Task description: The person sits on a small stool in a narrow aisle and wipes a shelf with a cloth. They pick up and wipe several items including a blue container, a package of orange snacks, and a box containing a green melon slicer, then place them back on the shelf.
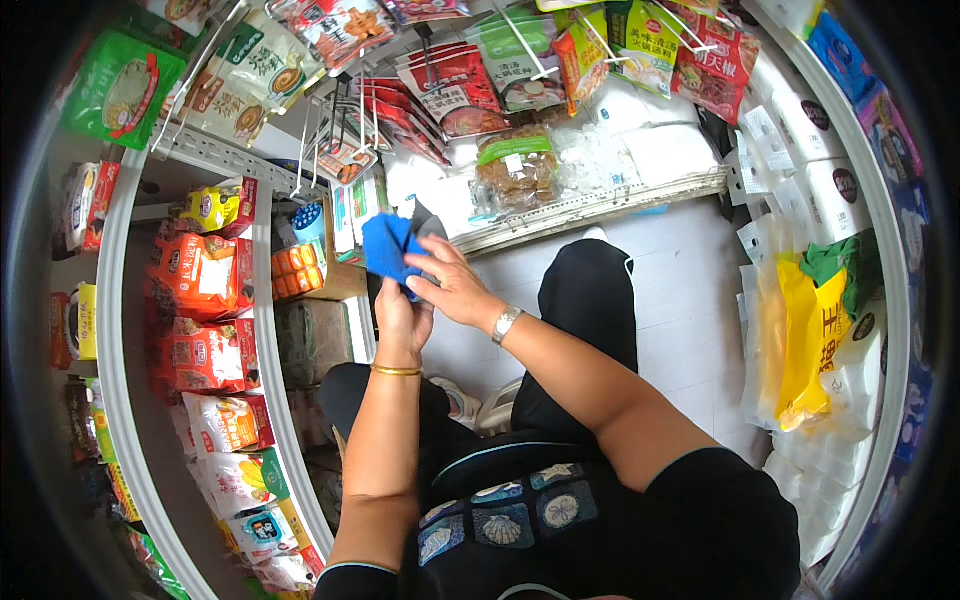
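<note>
A folded blue cloth (388, 244) is held up before me, near the left end of the low shelf. Gripping its lower edge from below is my left hand (401, 319), with a gold bangle at the wrist. My right hand (454, 283), wearing a metal-band watch (507, 324), pinches the cloth's right side with thumb and fingers. Behind those fingers a dark grey flap (427, 222) sticks up; whether it belongs to the blue cloth I cannot tell. Part of the cloth is hidden by my right fingers.
Packets of hotpot seasoning (454, 90) hang on metal hooks above a low shelf (600, 206) with plastic-wrapped goods. Shelves with red food bags (202, 274) stand at left. White packs (832, 202) and a yellow bag (810, 337) line the right. Grey floor tiles (682, 300) lie below.
</note>
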`<move>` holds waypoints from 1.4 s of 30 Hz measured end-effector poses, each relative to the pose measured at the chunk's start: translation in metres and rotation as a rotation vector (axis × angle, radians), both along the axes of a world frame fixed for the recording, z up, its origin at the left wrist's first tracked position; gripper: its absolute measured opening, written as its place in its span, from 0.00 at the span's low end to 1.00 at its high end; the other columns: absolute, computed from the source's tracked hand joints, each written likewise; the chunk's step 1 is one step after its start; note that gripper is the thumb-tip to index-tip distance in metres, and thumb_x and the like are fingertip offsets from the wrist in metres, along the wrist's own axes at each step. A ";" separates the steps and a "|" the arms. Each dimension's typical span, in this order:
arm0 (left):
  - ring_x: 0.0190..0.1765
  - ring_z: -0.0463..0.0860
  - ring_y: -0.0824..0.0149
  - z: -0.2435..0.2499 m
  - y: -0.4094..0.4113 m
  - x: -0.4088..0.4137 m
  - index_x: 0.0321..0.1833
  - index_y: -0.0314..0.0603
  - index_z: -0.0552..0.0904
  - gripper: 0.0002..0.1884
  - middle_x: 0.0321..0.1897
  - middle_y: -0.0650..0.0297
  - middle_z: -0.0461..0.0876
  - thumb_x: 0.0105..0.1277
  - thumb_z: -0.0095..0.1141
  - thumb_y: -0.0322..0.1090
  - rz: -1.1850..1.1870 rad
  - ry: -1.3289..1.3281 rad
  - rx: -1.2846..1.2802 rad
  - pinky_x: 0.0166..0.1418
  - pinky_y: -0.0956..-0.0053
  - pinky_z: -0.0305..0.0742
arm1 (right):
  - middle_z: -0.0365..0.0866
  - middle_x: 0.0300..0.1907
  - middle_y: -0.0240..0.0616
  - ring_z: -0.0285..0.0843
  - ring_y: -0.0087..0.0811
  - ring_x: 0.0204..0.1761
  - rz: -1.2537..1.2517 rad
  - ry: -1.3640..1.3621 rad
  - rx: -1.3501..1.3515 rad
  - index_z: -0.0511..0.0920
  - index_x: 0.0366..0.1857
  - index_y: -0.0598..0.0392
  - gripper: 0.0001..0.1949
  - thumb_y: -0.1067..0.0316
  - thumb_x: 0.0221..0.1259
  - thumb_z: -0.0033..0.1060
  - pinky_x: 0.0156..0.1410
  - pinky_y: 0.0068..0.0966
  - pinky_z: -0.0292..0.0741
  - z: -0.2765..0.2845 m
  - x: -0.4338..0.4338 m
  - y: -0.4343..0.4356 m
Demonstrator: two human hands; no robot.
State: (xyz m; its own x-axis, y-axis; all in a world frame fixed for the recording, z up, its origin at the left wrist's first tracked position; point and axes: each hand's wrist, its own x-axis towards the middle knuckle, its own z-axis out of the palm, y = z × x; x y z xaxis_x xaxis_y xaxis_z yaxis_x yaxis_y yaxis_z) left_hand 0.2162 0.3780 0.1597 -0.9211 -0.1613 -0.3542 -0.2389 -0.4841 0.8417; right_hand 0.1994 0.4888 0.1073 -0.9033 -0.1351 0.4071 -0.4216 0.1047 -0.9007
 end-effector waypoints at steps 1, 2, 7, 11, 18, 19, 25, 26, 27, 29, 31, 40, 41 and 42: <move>0.62 0.77 0.61 0.014 0.013 0.002 0.68 0.39 0.72 0.23 0.60 0.59 0.77 0.80 0.45 0.48 -0.049 -0.041 -0.064 0.65 0.60 0.76 | 0.69 0.69 0.51 0.65 0.54 0.70 0.009 -0.044 -0.041 0.83 0.56 0.50 0.20 0.54 0.64 0.64 0.75 0.41 0.64 0.008 0.002 0.006; 0.63 0.77 0.62 0.020 0.019 0.006 0.68 0.40 0.73 0.23 0.61 0.60 0.77 0.80 0.45 0.49 -0.052 -0.053 -0.109 0.65 0.60 0.75 | 0.69 0.69 0.51 0.65 0.54 0.70 0.019 -0.087 -0.082 0.82 0.57 0.50 0.20 0.54 0.64 0.64 0.75 0.41 0.65 0.017 0.002 0.013; 0.62 0.76 0.65 0.021 0.030 0.024 0.67 0.41 0.74 0.25 0.62 0.64 0.76 0.79 0.46 0.53 -0.136 -0.043 -0.069 0.64 0.60 0.75 | 0.78 0.55 0.54 0.78 0.54 0.55 0.018 -0.206 -0.173 0.83 0.50 0.53 0.19 0.58 0.57 0.66 0.62 0.41 0.76 0.000 -0.018 0.025; 0.61 0.79 0.64 0.004 0.002 0.027 0.69 0.40 0.74 0.26 0.66 0.62 0.76 0.78 0.50 0.51 -0.299 -0.093 -0.208 0.62 0.65 0.75 | 0.79 0.44 0.51 0.79 0.54 0.49 -0.191 -0.197 -0.031 0.83 0.45 0.54 0.16 0.60 0.54 0.67 0.55 0.42 0.78 -0.019 -0.029 0.020; 0.47 0.82 0.70 -0.057 -0.032 -0.054 0.63 0.36 0.78 0.18 0.52 0.63 0.82 0.75 0.57 0.37 -0.209 -0.249 -0.292 0.48 0.76 0.76 | 0.79 0.48 0.47 0.74 0.51 0.56 -0.385 -0.110 0.518 0.84 0.36 0.55 0.12 0.61 0.50 0.71 0.57 0.43 0.76 -0.050 -0.086 0.054; 0.46 0.82 0.70 -0.065 -0.027 -0.074 0.64 0.36 0.78 0.19 0.52 0.63 0.82 0.74 0.57 0.37 -0.218 -0.249 -0.304 0.48 0.77 0.76 | 0.79 0.49 0.46 0.74 0.51 0.57 -0.403 -0.002 0.577 0.84 0.36 0.54 0.11 0.61 0.51 0.70 0.57 0.44 0.76 -0.051 -0.101 0.061; 0.46 0.81 0.69 -0.129 0.003 -0.166 0.71 0.36 0.71 0.27 0.50 0.63 0.82 0.71 0.59 0.36 -0.365 -0.285 -0.381 0.47 0.74 0.75 | 0.78 0.58 0.42 0.74 0.47 0.61 -0.348 -0.002 1.109 0.84 0.39 0.53 0.10 0.63 0.65 0.54 0.56 0.44 0.78 -0.119 -0.169 0.154; 0.45 0.81 0.70 -0.136 0.004 -0.175 0.71 0.36 0.71 0.27 0.50 0.63 0.81 0.71 0.59 0.36 -0.385 -0.301 -0.405 0.47 0.74 0.75 | 0.79 0.58 0.43 0.78 0.47 0.59 -0.463 -0.419 1.188 0.85 0.43 0.53 0.11 0.64 0.66 0.55 0.56 0.44 0.80 -0.099 -0.170 0.172; 0.45 0.80 0.70 -0.143 0.007 -0.183 0.71 0.35 0.71 0.28 0.50 0.63 0.81 0.71 0.59 0.37 -0.416 -0.316 -0.427 0.46 0.74 0.75 | 0.80 0.58 0.45 0.80 0.48 0.57 -0.461 -0.675 1.440 0.85 0.48 0.53 0.14 0.61 0.64 0.58 0.58 0.44 0.80 -0.072 -0.171 0.194; 0.43 0.79 0.71 -0.174 0.012 -0.202 0.72 0.33 0.68 0.30 0.48 0.63 0.81 0.69 0.61 0.35 -0.429 -0.253 -0.516 0.43 0.76 0.73 | 0.81 0.57 0.44 0.82 0.50 0.55 -0.551 -0.867 1.388 0.85 0.52 0.53 0.19 0.56 0.60 0.64 0.60 0.42 0.80 -0.059 -0.166 0.233; 0.41 0.79 0.71 -0.209 0.013 -0.218 0.73 0.32 0.67 0.32 0.46 0.63 0.80 0.68 0.62 0.34 -0.441 -0.184 -0.709 0.42 0.77 0.73 | 0.81 0.57 0.45 0.81 0.50 0.57 -0.540 -0.832 1.218 0.85 0.51 0.52 0.21 0.51 0.60 0.64 0.60 0.41 0.79 -0.037 -0.173 0.231; 0.27 0.74 0.72 -0.222 0.046 -0.234 0.45 0.30 0.78 0.09 0.29 0.65 0.79 0.62 0.58 0.22 -0.362 -0.227 -0.681 0.31 0.78 0.70 | 0.86 0.54 0.47 0.83 0.48 0.57 -0.230 -0.917 0.850 0.83 0.56 0.48 0.26 0.42 0.61 0.60 0.62 0.40 0.78 -0.118 -0.187 0.215; 0.26 0.74 0.72 -0.227 0.042 -0.232 0.40 0.31 0.79 0.05 0.28 0.66 0.79 0.61 0.57 0.21 -0.357 -0.225 -0.689 0.31 0.77 0.70 | 0.87 0.52 0.47 0.83 0.49 0.55 -0.257 -0.931 0.868 0.84 0.54 0.47 0.24 0.44 0.60 0.63 0.61 0.39 0.78 -0.115 -0.185 0.211; 0.26 0.73 0.73 -0.210 0.054 -0.227 0.35 0.34 0.79 0.02 0.26 0.67 0.78 0.64 0.55 0.21 -0.368 -0.231 -0.638 0.30 0.77 0.70 | 0.88 0.50 0.47 0.84 0.49 0.54 -0.295 -0.959 0.889 0.86 0.53 0.45 0.22 0.46 0.59 0.65 0.60 0.38 0.78 -0.112 -0.182 0.213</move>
